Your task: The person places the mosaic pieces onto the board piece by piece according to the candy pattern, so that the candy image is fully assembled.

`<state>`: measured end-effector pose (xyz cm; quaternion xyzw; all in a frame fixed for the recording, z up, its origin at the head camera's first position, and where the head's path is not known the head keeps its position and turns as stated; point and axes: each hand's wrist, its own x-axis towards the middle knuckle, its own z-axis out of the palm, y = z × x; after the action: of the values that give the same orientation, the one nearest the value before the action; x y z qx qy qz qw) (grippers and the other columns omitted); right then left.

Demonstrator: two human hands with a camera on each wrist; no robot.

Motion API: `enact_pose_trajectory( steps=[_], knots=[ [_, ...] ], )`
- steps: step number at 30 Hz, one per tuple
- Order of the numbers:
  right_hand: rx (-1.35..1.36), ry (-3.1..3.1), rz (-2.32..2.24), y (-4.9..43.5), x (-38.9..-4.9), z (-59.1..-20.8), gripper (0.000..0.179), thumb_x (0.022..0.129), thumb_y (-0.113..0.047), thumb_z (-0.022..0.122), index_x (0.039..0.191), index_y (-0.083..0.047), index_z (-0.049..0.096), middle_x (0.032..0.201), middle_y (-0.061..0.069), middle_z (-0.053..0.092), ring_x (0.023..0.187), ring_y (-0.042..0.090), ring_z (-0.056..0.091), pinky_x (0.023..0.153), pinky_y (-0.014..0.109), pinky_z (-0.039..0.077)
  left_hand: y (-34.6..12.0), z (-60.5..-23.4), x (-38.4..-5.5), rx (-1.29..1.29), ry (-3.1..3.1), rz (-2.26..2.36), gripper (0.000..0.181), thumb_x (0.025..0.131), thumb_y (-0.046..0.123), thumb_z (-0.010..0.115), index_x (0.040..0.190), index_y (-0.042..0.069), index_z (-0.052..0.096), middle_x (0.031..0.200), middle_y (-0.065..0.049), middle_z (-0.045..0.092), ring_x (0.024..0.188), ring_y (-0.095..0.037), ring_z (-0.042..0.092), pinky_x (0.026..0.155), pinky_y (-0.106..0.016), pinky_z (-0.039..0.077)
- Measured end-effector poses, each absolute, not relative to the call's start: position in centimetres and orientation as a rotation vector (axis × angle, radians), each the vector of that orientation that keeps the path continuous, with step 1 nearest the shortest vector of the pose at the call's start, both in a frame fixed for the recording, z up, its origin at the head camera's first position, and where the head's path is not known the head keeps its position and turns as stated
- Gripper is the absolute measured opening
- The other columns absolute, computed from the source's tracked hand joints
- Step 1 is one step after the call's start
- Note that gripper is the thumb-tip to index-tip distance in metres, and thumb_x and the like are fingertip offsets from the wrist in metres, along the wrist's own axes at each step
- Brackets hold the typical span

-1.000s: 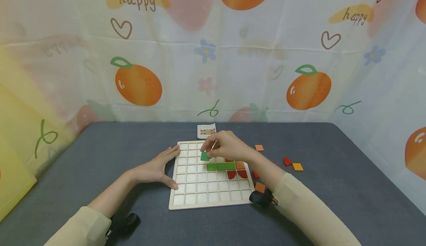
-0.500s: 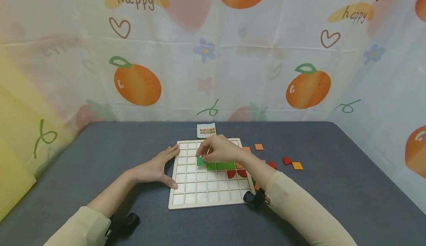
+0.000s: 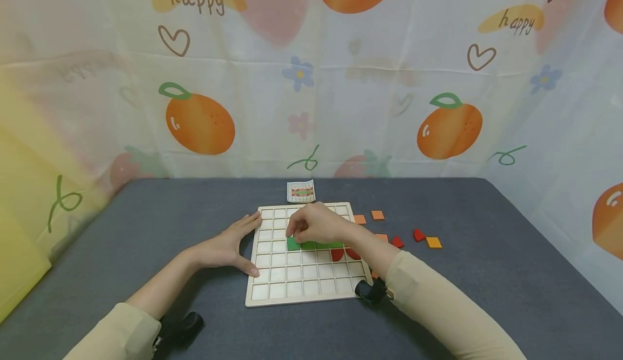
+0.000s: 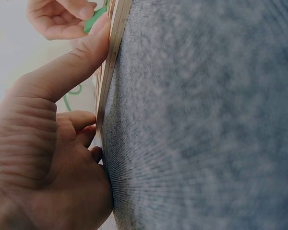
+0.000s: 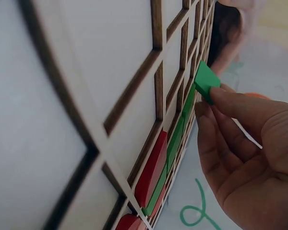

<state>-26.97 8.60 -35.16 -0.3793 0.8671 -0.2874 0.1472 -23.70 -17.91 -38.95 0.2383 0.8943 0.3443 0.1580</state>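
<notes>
A wooden grid board with pale cells lies flat on the dark table. My left hand rests along its left side, fingers spread, thumb touching the edge low down and fingertips higher up. Between thumb and fingers my right hand pinches a green square tile, tilted over a cell at the left end of a row of green tiles. Red rounded pieces sit in cells near the right side, partly hidden by the right forearm. In the left wrist view the thumb lies against the board's rim.
A small card with a printed coloured grid pattern lies behind the board. Loose orange tiles, red pieces and a yellow-orange tile lie to the right. A printed cloth hangs behind the table.
My right hand has moved left and then slightly toward me, bringing the green tile down to the left end of the green row. The left hand has stayed on the board's edge.
</notes>
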Motion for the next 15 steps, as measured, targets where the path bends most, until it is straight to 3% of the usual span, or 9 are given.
enact_pose_trajectory(
  steps=[15],
  knots=[
    [-1.082, 2.528, -0.758, 8.41, -26.86, -35.40, 0.011, 0.089, -0.008, 0.071, 0.097, -0.013, 0.077, 0.092, 0.000, 0.076, 0.081, 0.004, 0.066, 0.074, 0.018, 0.052, -17.93, -39.10, -23.68, 0.689, 2.569, 0.975, 0.123, 0.068, 0.041, 0.089, 0.157, -0.001, 0.015, 0.168, -0.019, 0.003, 0.153, -0.048, -0.004, 0.114, -0.075, 0.006]
  ],
)
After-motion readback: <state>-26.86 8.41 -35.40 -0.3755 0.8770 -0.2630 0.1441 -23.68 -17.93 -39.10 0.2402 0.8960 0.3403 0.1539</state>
